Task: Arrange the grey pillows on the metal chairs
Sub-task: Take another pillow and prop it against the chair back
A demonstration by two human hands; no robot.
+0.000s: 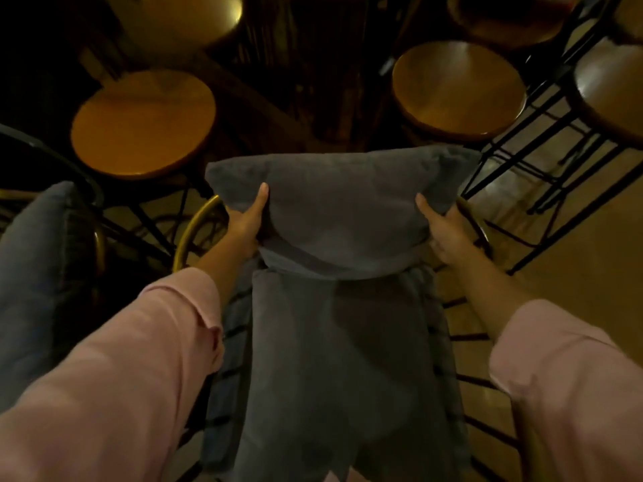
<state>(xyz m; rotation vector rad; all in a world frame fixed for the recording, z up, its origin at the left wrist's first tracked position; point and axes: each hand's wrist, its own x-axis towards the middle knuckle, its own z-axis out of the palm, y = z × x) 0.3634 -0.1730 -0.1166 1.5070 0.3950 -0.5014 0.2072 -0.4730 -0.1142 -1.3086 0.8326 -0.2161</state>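
Both arms extended forward and down, roughly parallel, forearms bare below loose pale pink long sleeves pushed up past wrists. Left hand clamped on left edge of soft grey rectangular pillow: thumb pressed flat on near face, pointing up, fingers hidden behind. Right hand mirrors it on right edge, thumb on near face, fingers curled around the side. Wrists straight, palms facing inward toward each other.

Pillow upright at chair back, cushion on seat, stools behind, another pillow left
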